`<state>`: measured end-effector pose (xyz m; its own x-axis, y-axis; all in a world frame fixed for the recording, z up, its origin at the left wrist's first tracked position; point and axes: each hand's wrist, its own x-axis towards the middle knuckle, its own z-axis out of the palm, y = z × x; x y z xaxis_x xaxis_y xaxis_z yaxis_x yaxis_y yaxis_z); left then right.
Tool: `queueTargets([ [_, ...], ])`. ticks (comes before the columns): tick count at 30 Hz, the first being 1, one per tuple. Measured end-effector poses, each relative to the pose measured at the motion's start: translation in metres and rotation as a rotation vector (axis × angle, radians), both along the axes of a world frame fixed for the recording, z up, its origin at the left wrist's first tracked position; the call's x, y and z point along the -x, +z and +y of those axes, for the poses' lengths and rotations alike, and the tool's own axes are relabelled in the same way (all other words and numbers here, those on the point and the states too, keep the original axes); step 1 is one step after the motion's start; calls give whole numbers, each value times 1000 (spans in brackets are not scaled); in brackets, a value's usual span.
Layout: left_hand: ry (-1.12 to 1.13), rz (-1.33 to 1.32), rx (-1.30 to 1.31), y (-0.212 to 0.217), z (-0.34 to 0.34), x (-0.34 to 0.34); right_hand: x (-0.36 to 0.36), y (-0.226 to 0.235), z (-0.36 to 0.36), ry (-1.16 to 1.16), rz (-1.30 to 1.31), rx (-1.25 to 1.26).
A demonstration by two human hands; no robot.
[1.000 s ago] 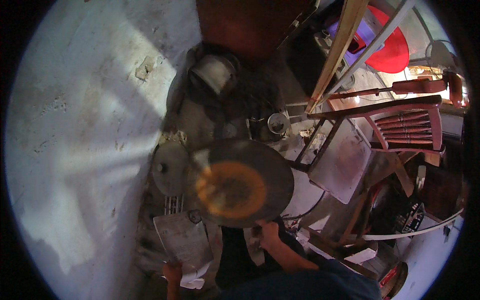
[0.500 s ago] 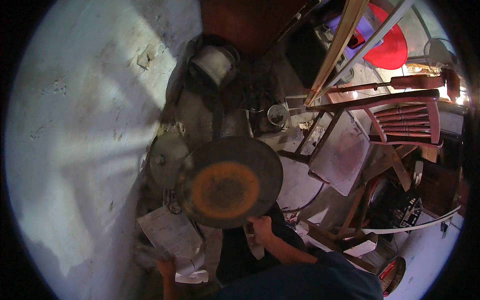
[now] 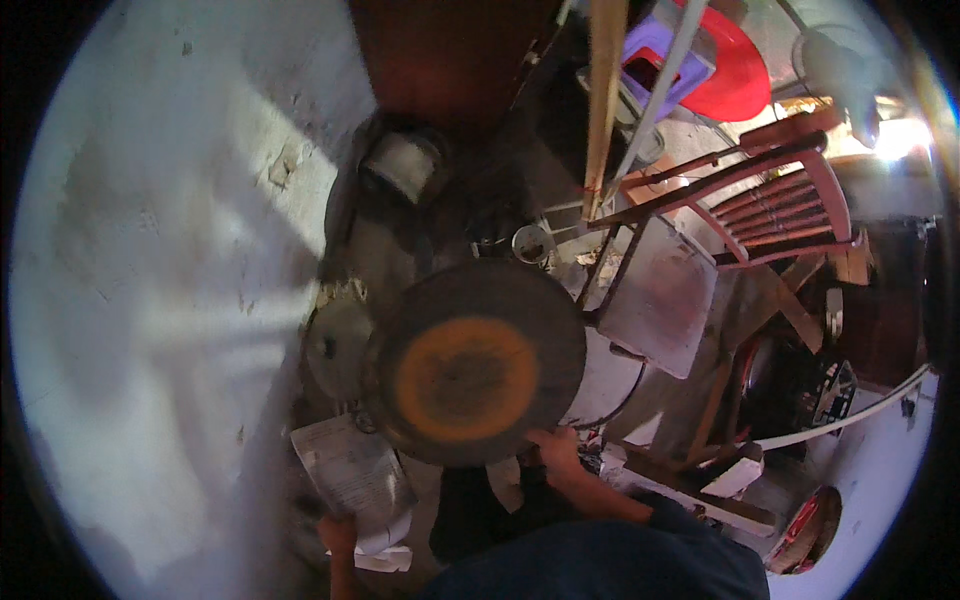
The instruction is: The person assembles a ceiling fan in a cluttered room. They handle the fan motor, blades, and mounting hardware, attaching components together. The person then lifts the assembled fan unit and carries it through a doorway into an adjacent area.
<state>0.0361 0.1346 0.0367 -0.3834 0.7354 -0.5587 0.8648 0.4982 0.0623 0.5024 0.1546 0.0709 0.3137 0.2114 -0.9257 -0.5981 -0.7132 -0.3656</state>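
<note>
While my right hand (image 3: 555,452) has its fingers closed on the rim of a wide, round, dark disc with an orange-brown ring around its middle (image 3: 467,378), at about five o'clock on that rim, my left hand (image 3: 340,535) is down at seven o'clock from it, well apart. Those left fingers are curled in on the lower edge of a pale, rectangular printed sheet (image 3: 350,468); how firmly they pinch it I cannot tell, since they look small and dim from here. That sheet lies at eight o'clock from the disc, its upper end near the rim. Just by my left hand, at four o'clock, a white folded piece of paper (image 3: 385,559) sticks out.

The disc fills the middle of my view, with my dark trousers (image 3: 468,515) at its six o'clock. At nine o'clock, partly behind it, is a grey round lid with a dark knob (image 3: 338,375). Farther off, at eleven o'clock, I see a dull silvery metal pot (image 3: 402,165); at one o'clock, nearer, a small round metal cup (image 3: 532,244). At two o'clock stands a reddish-brown wooden chair with a slatted back (image 3: 660,300).
</note>
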Motion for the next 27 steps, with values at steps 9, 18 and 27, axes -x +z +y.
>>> queueTargets([
  [9, -308, 3, -30, -4, 57, 4, -33, 107, -74, -219, -227, 132],
  [18, -477, -8, -26, 20, 113, -57, -61, 175, -173, -340, -321, 115],
  [27, -638, 68, 84, 26, 139, -105, -73, 196, -226, -614, -255, 230],
])
